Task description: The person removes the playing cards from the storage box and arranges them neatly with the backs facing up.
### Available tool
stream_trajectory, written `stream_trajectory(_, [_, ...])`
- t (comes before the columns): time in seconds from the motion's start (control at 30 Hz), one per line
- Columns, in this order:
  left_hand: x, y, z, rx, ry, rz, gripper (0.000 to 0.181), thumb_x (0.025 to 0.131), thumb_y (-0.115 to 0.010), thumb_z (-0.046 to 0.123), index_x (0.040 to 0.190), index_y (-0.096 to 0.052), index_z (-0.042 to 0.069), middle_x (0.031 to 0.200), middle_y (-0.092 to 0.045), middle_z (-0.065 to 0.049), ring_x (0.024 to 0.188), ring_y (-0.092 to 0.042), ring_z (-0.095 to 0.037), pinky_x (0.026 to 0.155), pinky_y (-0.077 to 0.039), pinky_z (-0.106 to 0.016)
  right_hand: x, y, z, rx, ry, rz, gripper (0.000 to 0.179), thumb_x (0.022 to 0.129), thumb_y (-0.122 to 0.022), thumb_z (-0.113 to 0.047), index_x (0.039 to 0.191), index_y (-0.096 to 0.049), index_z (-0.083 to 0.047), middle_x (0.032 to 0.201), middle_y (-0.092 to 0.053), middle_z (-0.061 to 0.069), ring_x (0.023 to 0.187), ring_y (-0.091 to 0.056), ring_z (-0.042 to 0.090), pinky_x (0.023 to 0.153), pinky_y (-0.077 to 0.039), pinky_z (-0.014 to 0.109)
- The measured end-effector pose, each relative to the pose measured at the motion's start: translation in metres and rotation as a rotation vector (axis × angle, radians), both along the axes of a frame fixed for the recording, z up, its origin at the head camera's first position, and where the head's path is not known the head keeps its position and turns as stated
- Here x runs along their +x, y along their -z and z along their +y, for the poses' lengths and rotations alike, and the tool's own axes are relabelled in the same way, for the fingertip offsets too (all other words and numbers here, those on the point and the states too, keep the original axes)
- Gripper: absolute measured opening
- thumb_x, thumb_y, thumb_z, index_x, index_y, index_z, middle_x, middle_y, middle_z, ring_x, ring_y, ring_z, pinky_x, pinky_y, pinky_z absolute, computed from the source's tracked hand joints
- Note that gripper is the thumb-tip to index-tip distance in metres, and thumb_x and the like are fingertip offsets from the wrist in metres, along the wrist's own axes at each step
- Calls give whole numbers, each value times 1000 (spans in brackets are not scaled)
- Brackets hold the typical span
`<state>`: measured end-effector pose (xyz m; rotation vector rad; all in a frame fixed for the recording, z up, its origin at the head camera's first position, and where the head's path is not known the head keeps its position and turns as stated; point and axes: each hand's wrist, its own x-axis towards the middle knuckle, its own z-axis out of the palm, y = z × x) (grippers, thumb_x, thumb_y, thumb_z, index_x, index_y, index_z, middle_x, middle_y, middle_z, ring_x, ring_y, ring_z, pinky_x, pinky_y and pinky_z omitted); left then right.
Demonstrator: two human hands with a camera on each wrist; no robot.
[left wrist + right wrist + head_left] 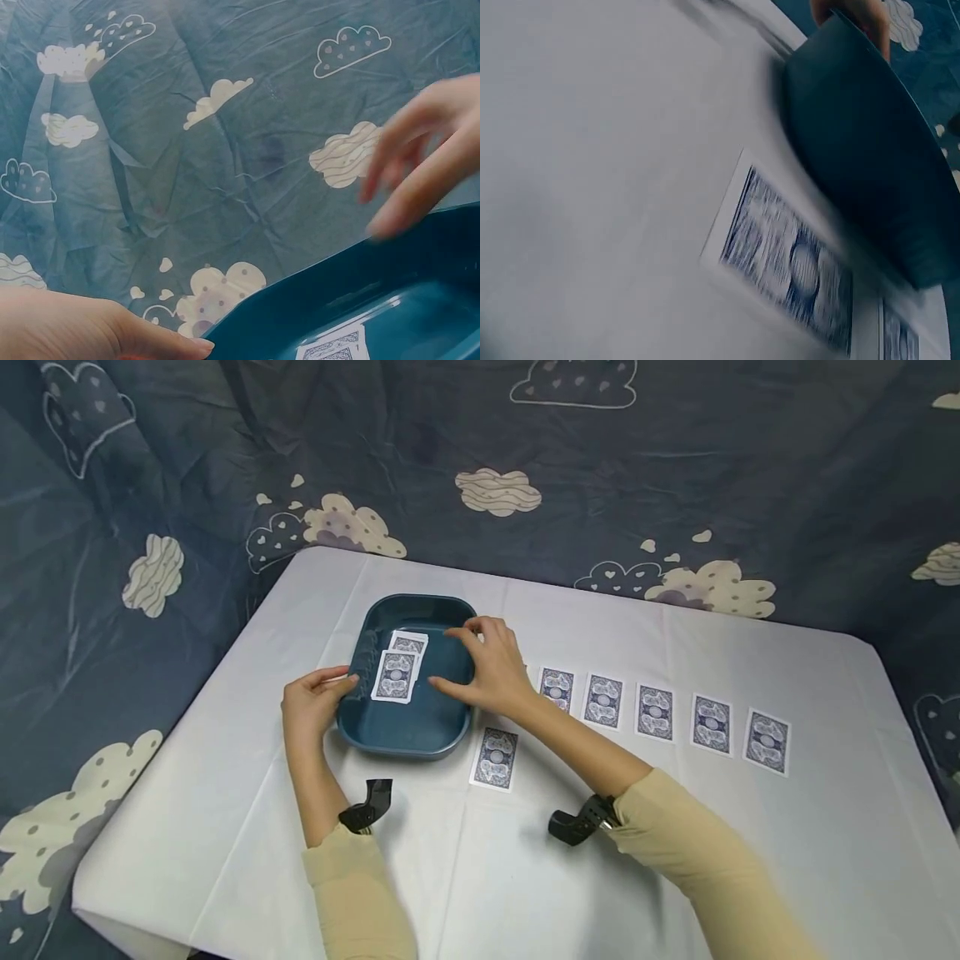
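A dark teal tray (405, 727) stands on the white table, with a few face-down playing cards (395, 677) overlapping inside it. My left hand (309, 706) pinches the tray's left rim between thumb and fingers. Over the right rim hovers my right hand (491, 668), thumb and fingers spread apart and nothing visible between them; in the left wrist view this hand (439, 154) is blurred. Just below and right of the tray a single playing card (495, 758) lies face down; the right wrist view shows a blurred card (787, 255) beside the tray (855, 135).
To the right, several face-down cards (655, 712) lie in a slanting row on the white tablecloth (570, 902). The right forearm crosses in front of the row's left end and hides part of it. A dark cloud-patterned curtain (420, 427) hangs behind and left of the table.
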<state>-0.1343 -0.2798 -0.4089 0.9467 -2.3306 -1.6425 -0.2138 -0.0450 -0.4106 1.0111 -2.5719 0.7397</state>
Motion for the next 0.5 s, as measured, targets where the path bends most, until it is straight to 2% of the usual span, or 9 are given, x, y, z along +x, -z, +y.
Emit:
stream_trajectory(0.13, [0,1,0,15,4,8,31,79,-73,20,107,-70,8,79,-70,5,67,-58,3,64,-42,-18,-10,2,-37,203,-50,-42,80,66,-68,-65,126,-54,-14,116,-48,10,108,-41,25,94,-31,41])
stream_trajectory(0.2, [-1,2,1,17,9,21,31,78,-73,20,106,-70,7,78,-70,6,66,-58,3,63,-43,-17,-13,6,-55,301,-62,-109,88,63,-67,-69,130,-50,-14,116,-47,9,108,-40,24,92,-32,40])
stream_trajectory(0.27, [-1,3,2,24,13,22,31,78,-73,20,106,-70,7,78,-70,6,65,-58,2,61,-43,-17,-15,12,-67,381,-61,-212,96,59,-69,-70,133,-46,-14,118,-45,9,108,-38,23,92,-31,40])
stream_trajectory(0.37, [0,4,2,16,18,8,31,78,-73,20,106,-70,7,81,-71,3,65,-58,2,60,-43,-17,-16,20,-78,462,-33,-343,106,53,-73,-71,136,-41,-13,124,-41,9,114,-35,24,98,-27,42])
stream_trajectory(0.43, [1,3,1,4,12,9,31,78,-73,20,106,-70,8,84,-72,0,66,-59,1,59,-43,-17,-17,23,-82,482,-18,-391,111,51,-75,-70,138,-38,-12,128,-39,9,117,-33,24,101,-23,44])
stream_trajectory(0.5, [1,2,-1,-9,5,14,31,78,-73,21,107,-70,8,86,-72,-2,68,-59,0,60,-42,-17,-18,23,-84,479,-13,-401,111,50,-75,-69,137,-38,-11,129,-37,9,118,-31,24,102,-21,45])
